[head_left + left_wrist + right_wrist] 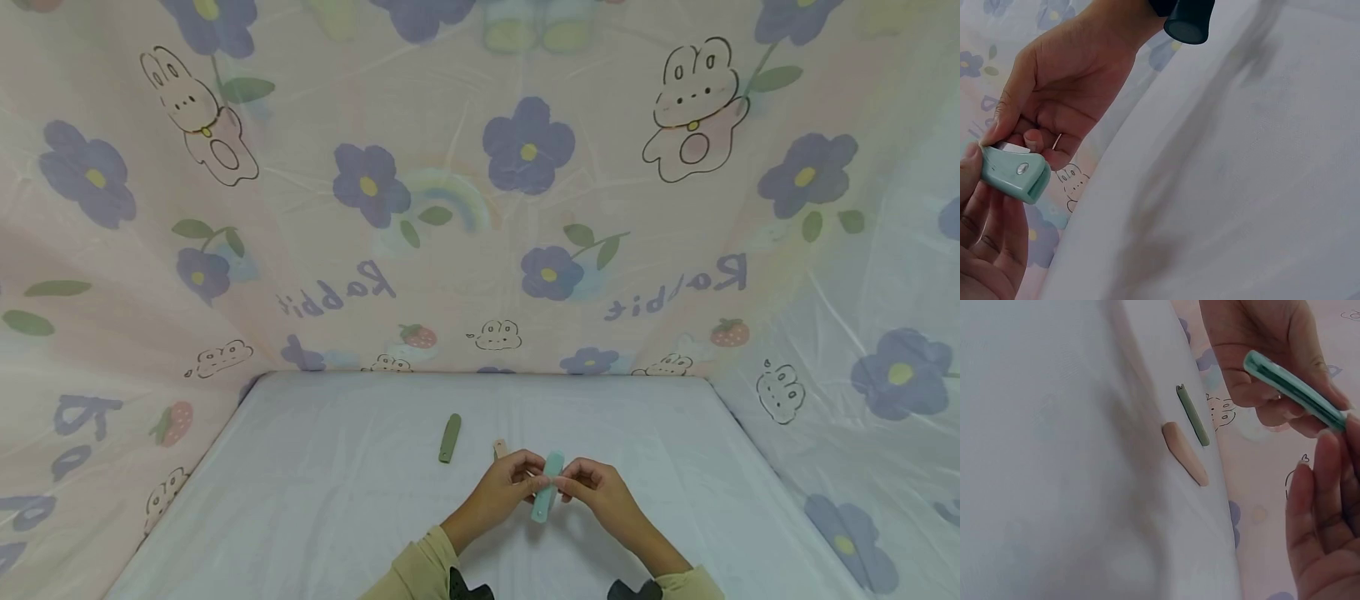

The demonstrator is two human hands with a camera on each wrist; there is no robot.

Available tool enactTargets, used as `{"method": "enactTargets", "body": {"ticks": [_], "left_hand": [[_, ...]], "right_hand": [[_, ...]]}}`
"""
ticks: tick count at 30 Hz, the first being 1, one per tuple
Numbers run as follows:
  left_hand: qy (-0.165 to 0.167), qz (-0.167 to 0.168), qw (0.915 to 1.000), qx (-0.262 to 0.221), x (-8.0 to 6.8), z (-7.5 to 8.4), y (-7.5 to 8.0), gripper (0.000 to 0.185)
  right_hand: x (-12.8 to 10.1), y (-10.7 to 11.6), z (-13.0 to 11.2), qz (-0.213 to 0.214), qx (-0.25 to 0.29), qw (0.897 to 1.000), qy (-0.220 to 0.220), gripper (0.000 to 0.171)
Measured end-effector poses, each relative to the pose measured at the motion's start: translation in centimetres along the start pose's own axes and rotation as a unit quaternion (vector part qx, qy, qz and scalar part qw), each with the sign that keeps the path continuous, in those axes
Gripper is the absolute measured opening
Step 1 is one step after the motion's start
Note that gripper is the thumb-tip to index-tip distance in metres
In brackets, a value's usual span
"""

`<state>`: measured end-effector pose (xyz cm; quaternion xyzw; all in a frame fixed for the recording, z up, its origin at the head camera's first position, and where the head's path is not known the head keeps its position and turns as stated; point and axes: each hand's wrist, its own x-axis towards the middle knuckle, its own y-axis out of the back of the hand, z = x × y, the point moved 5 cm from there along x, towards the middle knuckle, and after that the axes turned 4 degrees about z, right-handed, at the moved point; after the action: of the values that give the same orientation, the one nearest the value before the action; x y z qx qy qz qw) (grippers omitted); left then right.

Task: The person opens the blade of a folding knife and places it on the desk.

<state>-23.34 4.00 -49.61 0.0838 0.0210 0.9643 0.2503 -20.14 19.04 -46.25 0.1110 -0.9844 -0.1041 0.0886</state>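
A mint-green folding knife is held up between both hands over the table. My left hand grips its handle, thumb laid across the front. From the other side my right hand pinches at the handle's long edge with thumb and fingertips. In the left wrist view, a pale blade edge shows along the handle's side, near a round rivet. The right wrist view shows the long slot in the handle. Beyond the left hand, a peach folding knife lies next to an olive-green folding knife.
A white cloth covers the table. Hanging sheets with flowers and rabbits form a back wall and sides around it. Each wrist wears a black camera mount, such as the one on the left.
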Motion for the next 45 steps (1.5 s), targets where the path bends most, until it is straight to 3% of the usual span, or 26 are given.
{"method": "enactTargets", "body": {"ticks": [4, 14, 22, 27, 41, 45], "left_hand": [[0.002, -0.002, 1.0, -0.005, -0.1, 0.1, -0.1, 0.021], [0.005, 0.007, 0.9998, -0.016, -0.4, 0.5, -0.1, 0.021], [0.002, 0.011, 0.9999, 0.012, -0.5, 1.1, -0.1, 0.021], [-0.006, 0.0, 0.9999, 0.012, -0.7, 1.6, -0.1, 0.021], [0.001, -0.028, 0.9992, 0.029, -1.0, 1.7, -0.1, 0.026], [0.003, -0.03, 0.9994, 0.018, -1.1, 1.6, -0.1, 0.026]], "right_hand": [[-0.1, 0.1, -0.2, -0.005, 0.007, 1.0, 0.012, 0.015], [0.2, 0.4, 2.4, 0.023, 0.027, 0.999, 0.012, 0.017], [0.2, 0.1, 2.4, -0.036, 0.034, 0.998, -0.026, 0.024], [0.4, 0.1, 2.3, -0.038, 0.025, 0.998, -0.034, 0.027], [0.1, -0.2, 2.2, -0.055, 0.021, 0.998, 0.017, 0.022], [0.1, -0.2, 2.2, -0.053, 0.024, 0.998, 0.009, 0.023]]}}
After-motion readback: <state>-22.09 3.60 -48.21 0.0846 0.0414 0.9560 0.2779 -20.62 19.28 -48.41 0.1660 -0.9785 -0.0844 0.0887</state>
